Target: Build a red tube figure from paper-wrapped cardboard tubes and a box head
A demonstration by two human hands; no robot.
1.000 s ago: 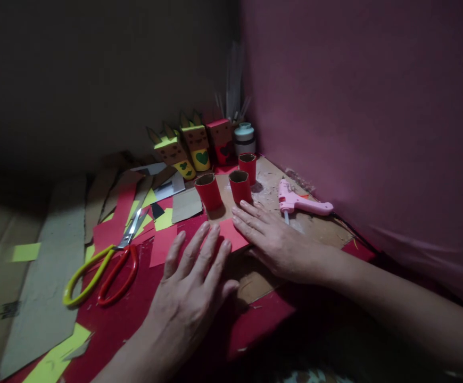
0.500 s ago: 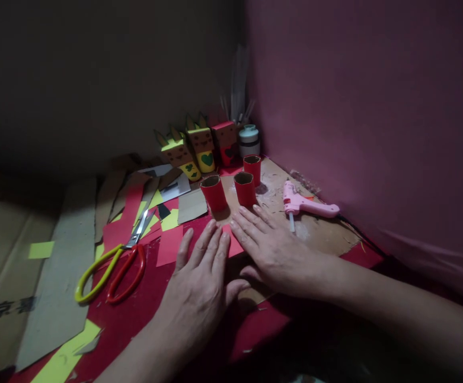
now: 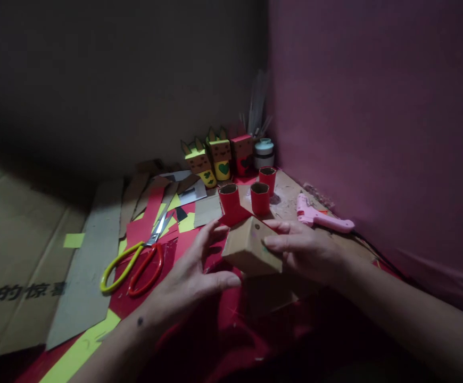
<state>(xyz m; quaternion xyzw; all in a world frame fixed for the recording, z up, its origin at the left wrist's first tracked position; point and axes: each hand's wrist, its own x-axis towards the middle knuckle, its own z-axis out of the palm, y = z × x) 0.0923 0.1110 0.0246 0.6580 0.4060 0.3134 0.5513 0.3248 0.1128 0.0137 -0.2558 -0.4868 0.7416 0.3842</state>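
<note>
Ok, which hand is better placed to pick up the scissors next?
Probably the left hand: it is spread open and nearer the scissors, while the right hand grips the cardboard box.

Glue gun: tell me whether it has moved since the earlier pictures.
No: the pink glue gun lies right of the jar and nearer the camera, as before; only the view shifted.

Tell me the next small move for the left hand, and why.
Probably close the left hand gently on the cardboard box: it is open at the box's left, while the right hand grips the other side, so a second hold might steady it.
</note>
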